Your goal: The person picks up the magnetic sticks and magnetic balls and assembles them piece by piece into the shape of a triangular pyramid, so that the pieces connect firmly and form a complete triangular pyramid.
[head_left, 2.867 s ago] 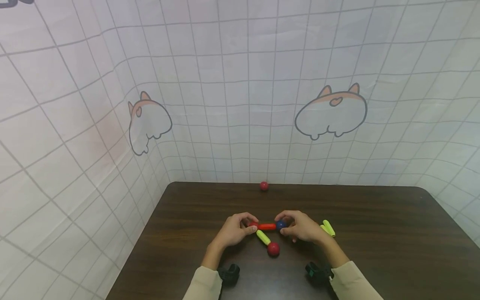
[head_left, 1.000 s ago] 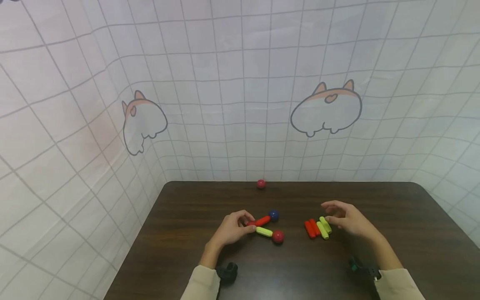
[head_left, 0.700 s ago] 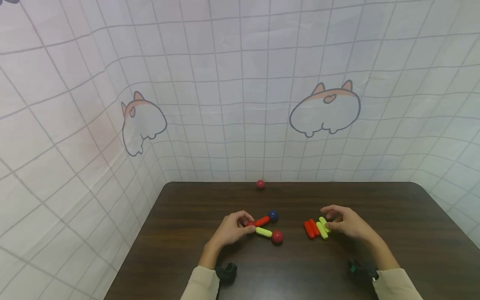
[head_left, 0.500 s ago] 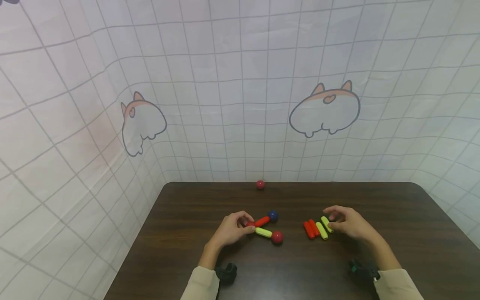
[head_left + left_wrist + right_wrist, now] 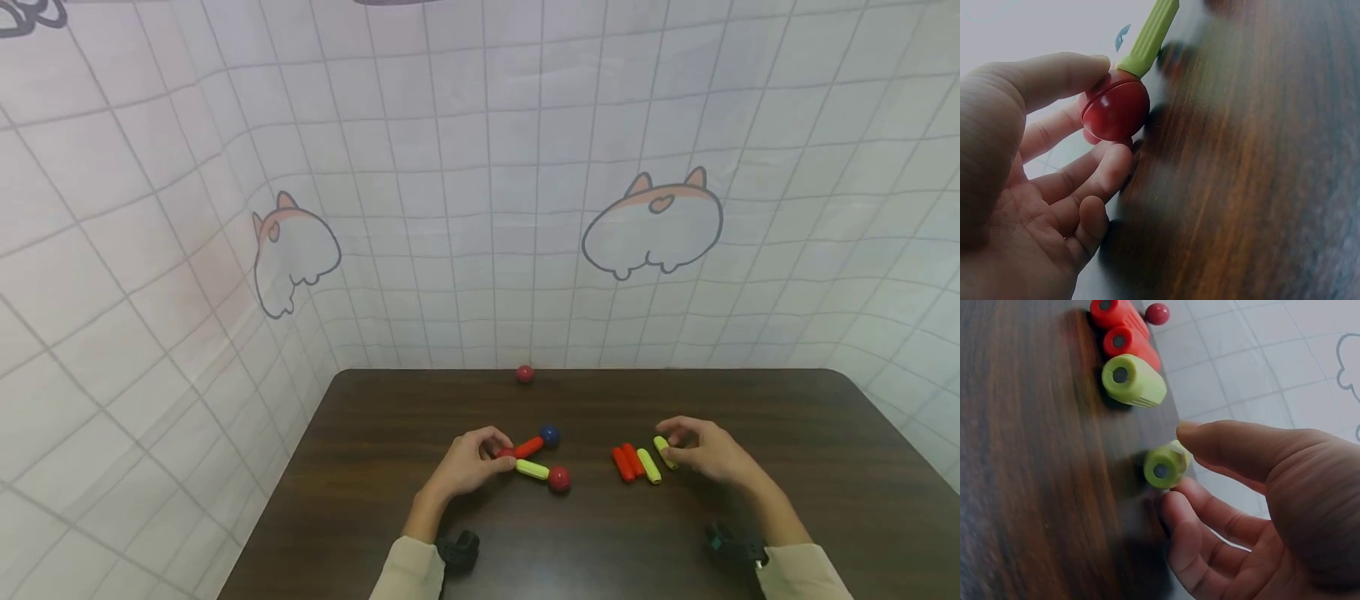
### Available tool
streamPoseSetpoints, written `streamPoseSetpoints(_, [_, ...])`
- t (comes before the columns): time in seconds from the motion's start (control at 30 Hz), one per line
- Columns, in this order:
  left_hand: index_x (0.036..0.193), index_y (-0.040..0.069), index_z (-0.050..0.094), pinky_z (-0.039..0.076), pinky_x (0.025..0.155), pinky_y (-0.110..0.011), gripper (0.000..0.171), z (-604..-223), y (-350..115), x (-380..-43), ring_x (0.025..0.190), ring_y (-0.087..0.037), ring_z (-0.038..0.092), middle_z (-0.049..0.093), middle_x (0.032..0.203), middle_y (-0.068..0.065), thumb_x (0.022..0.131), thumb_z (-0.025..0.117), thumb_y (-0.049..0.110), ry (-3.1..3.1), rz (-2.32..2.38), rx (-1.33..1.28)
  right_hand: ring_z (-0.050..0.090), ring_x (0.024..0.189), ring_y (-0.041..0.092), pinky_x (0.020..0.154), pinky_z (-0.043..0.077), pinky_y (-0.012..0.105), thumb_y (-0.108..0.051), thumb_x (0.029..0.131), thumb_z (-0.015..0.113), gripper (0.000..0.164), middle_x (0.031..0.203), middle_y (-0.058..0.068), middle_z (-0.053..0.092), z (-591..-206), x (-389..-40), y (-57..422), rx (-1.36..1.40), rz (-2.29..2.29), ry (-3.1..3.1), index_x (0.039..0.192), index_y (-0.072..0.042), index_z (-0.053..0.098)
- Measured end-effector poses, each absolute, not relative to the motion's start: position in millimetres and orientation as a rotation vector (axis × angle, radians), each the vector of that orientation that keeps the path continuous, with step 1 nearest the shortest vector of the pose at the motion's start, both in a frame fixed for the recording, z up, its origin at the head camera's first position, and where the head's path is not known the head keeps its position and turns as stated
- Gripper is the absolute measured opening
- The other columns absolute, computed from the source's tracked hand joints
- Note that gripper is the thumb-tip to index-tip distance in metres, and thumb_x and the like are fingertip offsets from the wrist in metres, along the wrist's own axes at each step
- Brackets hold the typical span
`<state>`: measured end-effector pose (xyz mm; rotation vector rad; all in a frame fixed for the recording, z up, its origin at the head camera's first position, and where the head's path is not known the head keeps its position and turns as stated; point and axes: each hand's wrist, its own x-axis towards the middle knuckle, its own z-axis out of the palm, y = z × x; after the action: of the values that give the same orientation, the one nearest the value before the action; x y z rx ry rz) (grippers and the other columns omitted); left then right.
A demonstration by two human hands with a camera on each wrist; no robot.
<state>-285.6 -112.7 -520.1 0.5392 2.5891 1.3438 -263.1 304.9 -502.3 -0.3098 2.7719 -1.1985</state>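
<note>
My left hand (image 5: 465,467) pinches a red ball (image 5: 1116,109) between thumb and fingers. From that ball a yellow-green magnetic rod (image 5: 532,470) runs to a second red ball (image 5: 558,479), and a red magnetic rod (image 5: 529,447) runs to a dark blue ball (image 5: 550,436), forming a V. My right hand (image 5: 708,450) has thumb and fingertips around another yellow-green magnetic rod (image 5: 1163,469), whose dark end disc faces the right wrist camera. Close beside it lie a loose yellow-green rod (image 5: 1135,381) and two red rods (image 5: 622,464), (image 5: 634,461) side by side.
Another red ball (image 5: 525,374) sits alone at the far edge of the dark wooden table (image 5: 420,400). Behind the table hangs a white gridded cloth (image 5: 465,208) with cartoon figures, and it also runs along the left side.
My right hand has left the blue ball and moved right to the rods, drawing one yellow-green rod away from its neighbour. The red rod and blue ball have swung away from me. Left hand keeps its ball.
</note>
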Motion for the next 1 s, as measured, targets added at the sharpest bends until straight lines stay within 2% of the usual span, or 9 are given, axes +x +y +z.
streamPoseSetpoints(0.37, [0.109, 0.019, 0.071, 0.045, 0.060, -0.026, 0.021, -521.4, -112.4, -284.7, 0.069, -0.012, 0.055, 0.067, 0.093, 0.000, 0.092, 0.077, 0.031, 2.585, 1.350, 0.529, 0.051, 0.073, 0.016, 0.061, 0.041, 0.029, -0.022, 0.088, 0.079, 0.046, 0.100, 0.007, 0.062, -507.7, -263.7, 300.0, -0.271, -1.123, 2.827, 0.129, -0.007, 0.065])
streamPoseSetpoints(0.67, [0.109, 0.020, 0.071, 0.046, 0.060, -0.026, 0.022, -521.4, -112.6, -283.8, 0.068, -0.011, 0.056, 0.067, 0.092, 0.002, 0.092, 0.077, 0.031, 2.582, 1.352, 0.529, 0.048, 0.071, 0.016, 0.062, 0.039, 0.030, -0.020, 0.088, 0.079, 0.045, 0.100, 0.008, 0.062, -508.5, -263.6, 299.9, -0.274, -1.097, 2.840, 0.130, -0.007, 0.065])
streamPoseSetpoints(1.0, [0.109, 0.020, 0.071, 0.046, 0.061, -0.026, 0.022, -519.7, -115.4, -282.7, 0.070, -0.012, 0.056, 0.067, 0.093, 0.000, 0.091, 0.077, 0.032, 2.577, 1.350, 0.515, 0.046, 0.058, 0.010, 0.053, 0.041, 0.026, -0.013, 0.092, 0.072, 0.043, 0.106, 0.012, 0.062, -506.2, -261.8, 300.0, -0.278, -1.181, 2.785, 0.134, -0.008, 0.063])
